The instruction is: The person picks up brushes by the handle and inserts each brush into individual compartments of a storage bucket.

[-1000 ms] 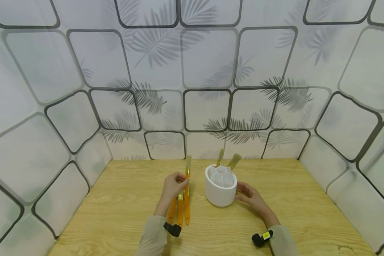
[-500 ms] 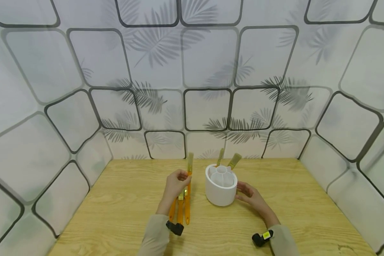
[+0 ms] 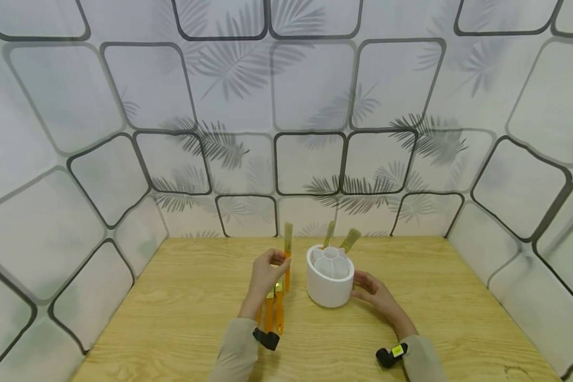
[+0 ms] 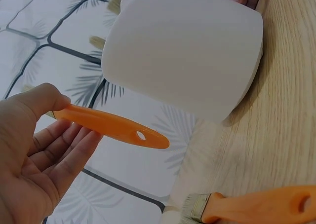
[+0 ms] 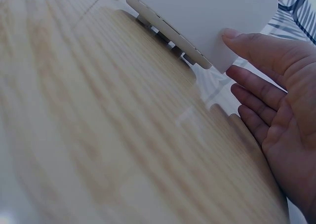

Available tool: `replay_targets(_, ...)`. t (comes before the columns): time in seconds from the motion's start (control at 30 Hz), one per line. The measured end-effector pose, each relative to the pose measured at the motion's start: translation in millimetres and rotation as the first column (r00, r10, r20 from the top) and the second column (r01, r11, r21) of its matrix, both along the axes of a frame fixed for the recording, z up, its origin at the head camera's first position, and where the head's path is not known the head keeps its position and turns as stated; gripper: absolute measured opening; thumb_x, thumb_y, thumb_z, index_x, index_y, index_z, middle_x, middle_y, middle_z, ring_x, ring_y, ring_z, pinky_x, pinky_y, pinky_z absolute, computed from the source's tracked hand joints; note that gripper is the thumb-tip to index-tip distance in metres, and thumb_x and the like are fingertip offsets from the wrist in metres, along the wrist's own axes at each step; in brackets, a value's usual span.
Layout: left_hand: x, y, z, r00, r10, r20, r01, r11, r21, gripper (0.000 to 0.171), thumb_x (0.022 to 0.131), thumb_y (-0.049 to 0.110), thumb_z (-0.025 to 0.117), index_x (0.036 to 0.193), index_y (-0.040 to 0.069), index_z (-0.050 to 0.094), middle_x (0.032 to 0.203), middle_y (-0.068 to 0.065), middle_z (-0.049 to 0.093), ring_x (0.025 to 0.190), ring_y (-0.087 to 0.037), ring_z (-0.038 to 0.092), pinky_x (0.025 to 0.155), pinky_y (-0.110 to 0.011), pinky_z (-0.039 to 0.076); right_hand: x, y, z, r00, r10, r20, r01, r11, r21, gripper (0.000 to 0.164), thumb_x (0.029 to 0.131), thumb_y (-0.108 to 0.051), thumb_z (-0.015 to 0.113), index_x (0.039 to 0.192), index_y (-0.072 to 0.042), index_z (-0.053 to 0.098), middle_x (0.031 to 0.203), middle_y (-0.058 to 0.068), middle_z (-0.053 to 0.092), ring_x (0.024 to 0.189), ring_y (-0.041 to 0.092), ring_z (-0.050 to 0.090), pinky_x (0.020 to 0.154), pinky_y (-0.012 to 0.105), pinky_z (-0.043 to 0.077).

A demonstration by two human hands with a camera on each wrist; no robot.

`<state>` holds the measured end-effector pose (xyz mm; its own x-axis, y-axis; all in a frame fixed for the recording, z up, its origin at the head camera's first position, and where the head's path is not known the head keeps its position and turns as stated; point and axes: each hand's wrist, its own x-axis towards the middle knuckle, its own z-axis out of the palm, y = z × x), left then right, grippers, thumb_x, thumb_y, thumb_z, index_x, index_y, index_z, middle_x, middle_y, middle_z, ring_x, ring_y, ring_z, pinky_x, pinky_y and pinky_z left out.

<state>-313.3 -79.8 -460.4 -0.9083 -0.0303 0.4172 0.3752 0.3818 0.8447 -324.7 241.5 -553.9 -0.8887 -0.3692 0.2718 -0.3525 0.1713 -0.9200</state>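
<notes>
My left hand (image 3: 266,275) pinches an orange-handled paintbrush (image 3: 287,268) between thumb and fingers, bristles up, just left of a white round holder (image 3: 329,293). In the left wrist view the handle (image 4: 116,126) of that brush hangs free above the table. The holder has a slanted top with several compartments, and two paintbrushes (image 3: 349,240) stand at its back with their bristles showing. My right hand (image 3: 376,291) rests its thumb and fingertips against the holder's right side, its fingers fairly straight in the right wrist view.
Several orange paintbrushes (image 3: 279,310) lie on the wooden table (image 3: 181,297) below my left hand, partly covered by the hand and wrist. A patterned backdrop (image 3: 310,164) closes off the table's back and sides.
My left hand has lifted the paintbrush a little up and to the right, away from the lying brushes and closer to the holder. The right hand and holder have stayed still.
</notes>
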Motion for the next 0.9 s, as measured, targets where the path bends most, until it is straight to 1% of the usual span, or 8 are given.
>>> replay_targets(0.2, -1.9, 2.9, 2.7, 1.0, -0.002, 0.001, 0.002, 1.0, 0.002, 0.012, 0.082, 0.017, 0.071, 0.086, 0.008, 0.064, 0.08, -0.002, 0.065, 0.075, -0.012, 0.06, 0.07, -0.023, 0.051, -2.0, 1.6, -1.6, 1.0, 0.004, -0.003, -0.004, 1.0, -0.005, 0.054, 0.087, -0.008, 0.063, 0.136, -0.001, 0.04, 0.135, 0.024, 0.044, 0.115, -0.003, 0.047, 0.102, 0.029, 0.039)
replay_targets(0.3, -2.1, 4.2, 3.9, 1.0, -0.004, -0.012, 0.004, 1.0, 0.006, 0.012, 0.082, 0.017, 0.071, 0.087, 0.009, 0.064, 0.08, -0.002, 0.065, 0.075, -0.013, 0.06, 0.071, -0.024, 0.051, -2.4, 2.0, -2.2, 1.0, 0.005, -0.011, -0.005, 1.0, -0.007, 0.053, 0.088, -0.007, 0.062, 0.136, -0.001, 0.04, 0.135, 0.025, 0.044, 0.116, -0.002, 0.048, 0.103, 0.029, 0.039)
replay_targets(0.47, -3.2, 5.6, 4.1, 0.999, -0.006, -0.037, 0.006, 1.0, 0.014, 0.012, 0.081, 0.016, 0.071, 0.086, 0.008, 0.064, 0.08, -0.002, 0.065, 0.074, -0.013, 0.06, 0.07, -0.024, 0.052, -1.0, 1.2, -1.5, 1.0, 0.009, -0.014, -0.009, 1.0, -0.011, 0.054, 0.087, -0.007, 0.063, 0.135, 0.0, 0.04, 0.135, 0.025, 0.044, 0.116, -0.001, 0.048, 0.104, 0.034, 0.038)
replay_targets(0.67, -5.3, 7.2, 4.3, 0.999, -0.006, -0.044, 0.007, 1.0, 0.026, 0.012, 0.081, 0.017, 0.072, 0.086, 0.009, 0.064, 0.079, -0.002, 0.066, 0.074, -0.013, 0.06, 0.07, -0.024, 0.052, 0.4, 0.6, -1.1, 1.0, 0.001, 0.007, -0.001, 1.0, -0.008, 0.054, 0.087, -0.008, 0.063, 0.135, 0.0, 0.04, 0.135, 0.025, 0.044, 0.115, -0.003, 0.047, 0.102, 0.028, 0.039)
replay_targets(0.8, -5.4, 9.3, 6.9, 0.998, -0.007, -0.062, 0.009, 1.0, 0.028, 0.013, 0.081, 0.017, 0.072, 0.086, 0.008, 0.064, 0.079, -0.003, 0.066, 0.074, -0.013, 0.06, 0.07, -0.025, 0.052, 0.0, 0.4, -0.8, 1.0, -0.003, 0.001, 0.003, 1.0, -0.006, 0.054, 0.087, -0.008, 0.063, 0.135, 0.001, 0.04, 0.135, 0.025, 0.044, 0.115, -0.003, 0.047, 0.103, 0.028, 0.039)
replay_targets(0.9, -5.7, 11.0, 8.8, 0.997, -0.009, -0.077, 0.011, 0.999, 0.03, 0.012, 0.081, 0.016, 0.071, 0.086, 0.007, 0.064, 0.079, -0.004, 0.066, 0.074, -0.013, 0.06, 0.071, -0.029, 0.053, -0.5, 0.6, -1.1, 1.0, 0.003, 0.001, -0.003, 1.0, -0.01, 0.054, 0.087, -0.008, 0.063, 0.135, 0.0, 0.04, 0.135, 0.025, 0.044, 0.115, -0.003, 0.047, 0.102, 0.028, 0.039)
